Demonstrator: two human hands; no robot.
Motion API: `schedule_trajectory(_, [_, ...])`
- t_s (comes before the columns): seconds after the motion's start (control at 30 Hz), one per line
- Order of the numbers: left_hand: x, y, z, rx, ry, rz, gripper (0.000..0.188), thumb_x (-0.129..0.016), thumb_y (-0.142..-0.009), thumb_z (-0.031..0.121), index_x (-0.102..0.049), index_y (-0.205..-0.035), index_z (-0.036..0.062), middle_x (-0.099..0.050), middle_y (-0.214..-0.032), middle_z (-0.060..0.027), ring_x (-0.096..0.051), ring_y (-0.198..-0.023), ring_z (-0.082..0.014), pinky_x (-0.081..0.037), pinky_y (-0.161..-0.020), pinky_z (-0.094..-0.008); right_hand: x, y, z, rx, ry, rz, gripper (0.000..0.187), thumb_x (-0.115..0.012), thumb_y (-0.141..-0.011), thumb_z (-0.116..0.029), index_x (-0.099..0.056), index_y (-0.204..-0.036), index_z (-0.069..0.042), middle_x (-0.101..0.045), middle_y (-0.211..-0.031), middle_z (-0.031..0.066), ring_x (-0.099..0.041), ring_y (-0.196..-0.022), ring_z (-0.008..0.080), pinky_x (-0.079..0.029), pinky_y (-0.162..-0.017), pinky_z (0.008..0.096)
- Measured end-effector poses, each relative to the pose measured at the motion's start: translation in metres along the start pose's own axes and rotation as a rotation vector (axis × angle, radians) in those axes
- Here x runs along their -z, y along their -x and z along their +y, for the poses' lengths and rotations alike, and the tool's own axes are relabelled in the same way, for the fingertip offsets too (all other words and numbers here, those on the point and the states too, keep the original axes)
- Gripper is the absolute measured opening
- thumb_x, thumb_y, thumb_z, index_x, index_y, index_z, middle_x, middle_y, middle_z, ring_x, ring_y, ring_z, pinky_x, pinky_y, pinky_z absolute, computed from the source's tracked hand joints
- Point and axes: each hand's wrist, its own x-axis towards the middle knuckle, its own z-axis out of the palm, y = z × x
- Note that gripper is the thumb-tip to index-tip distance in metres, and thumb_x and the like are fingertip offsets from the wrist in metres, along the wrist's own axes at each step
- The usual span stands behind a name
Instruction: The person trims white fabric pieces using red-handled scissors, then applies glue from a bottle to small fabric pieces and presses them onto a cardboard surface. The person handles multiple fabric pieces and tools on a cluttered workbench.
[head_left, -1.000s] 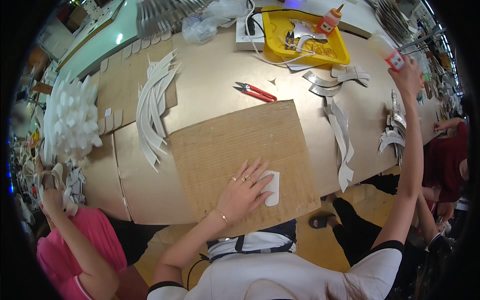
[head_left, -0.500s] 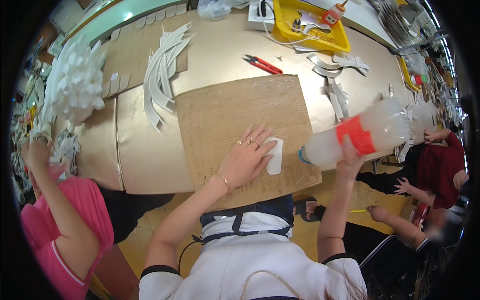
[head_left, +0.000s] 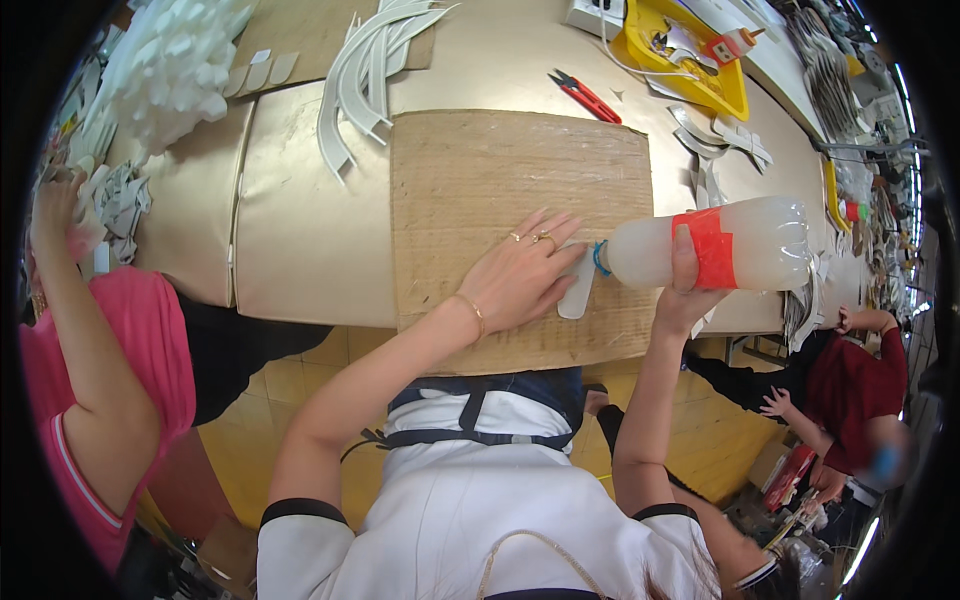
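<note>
A sheet of brown cardboard [head_left: 470,170] lies on the table in front of me, and a small white rounded strip [head_left: 576,295] rests on it. My left hand [head_left: 522,268] lies flat on the cardboard, its fingers stretched out and fingertips holding down the strip's left edge. In my right hand [head_left: 690,292] is a plastic bottle [head_left: 770,243] with cloudy whitish contents and a red band, the hand wrapped round it from below. The bottle lies almost level in the air, its blue-ringed mouth pointing left beside the strip's upper end.
Red-handled snips [head_left: 590,97] lie beyond the cardboard. Curved white strips [head_left: 350,95] are piled at the far left, near a heap of white foam-like pieces [head_left: 165,75]. A yellow tray [head_left: 738,95] with a small squeeze bottle [head_left: 728,47] stands far right. Co-workers sit on both sides.
The bottle has turned from a slant to nearly level, and its mouth has come closer to the strip. My left hand stays on the strip. The whole view has shifted.
</note>
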Motion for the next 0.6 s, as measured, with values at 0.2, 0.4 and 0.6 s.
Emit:
schedule_trajectory(0.2, [-0.005, 0.000, -0.001, 0.039, 0.037, 0.067, 0.033, -0.064, -0.087, 0.013, -0.059, -0.119, 0.0029, -0.049, -0.139, -0.0191, -0.048, -0.128, -0.0351, -0.036, -0.112, -0.0448, 0.003, -0.003, 0.003, 0.042, 0.065, 0.031, 0.041, -0.075, -0.083, -0.018, -0.054, -0.113, 0.002, -0.061, -0.101, 0.0086, -0.061, -0.087, 0.0180, -0.052, -0.080, 0.0326])
schedule_trajectory(0.4, [-0.004, 0.003, -0.003, 0.167, 0.082, 0.273, 0.025, -0.061, -0.086, 0.002, -0.063, -0.111, 0.0036, -0.050, -0.138, -0.0198, -0.056, -0.120, -0.0347, -0.049, -0.097, -0.0429, 0.012, -0.015, -0.008, -0.148, -0.183, 0.108, 0.034, -0.074, -0.084, -0.016, -0.057, -0.108, 0.000, -0.061, -0.097, 0.0069, -0.061, -0.083, 0.0160, -0.052, -0.075, 0.0302])
schedule_trajectory(0.6, [-0.002, 0.003, -0.006, 0.276, 0.243, 0.376, 0.023, -0.060, -0.083, -0.004, -0.066, -0.104, 0.0042, -0.052, -0.136, -0.0202, -0.055, -0.122, -0.0352, -0.050, -0.094, -0.0414, 0.003, -0.003, -0.014, -0.087, -0.020, 0.066, 0.036, -0.081, -0.080, -0.019, -0.059, -0.102, 0.001, -0.063, -0.093, 0.0067, -0.061, -0.083, 0.0158, -0.051, -0.079, 0.0301])
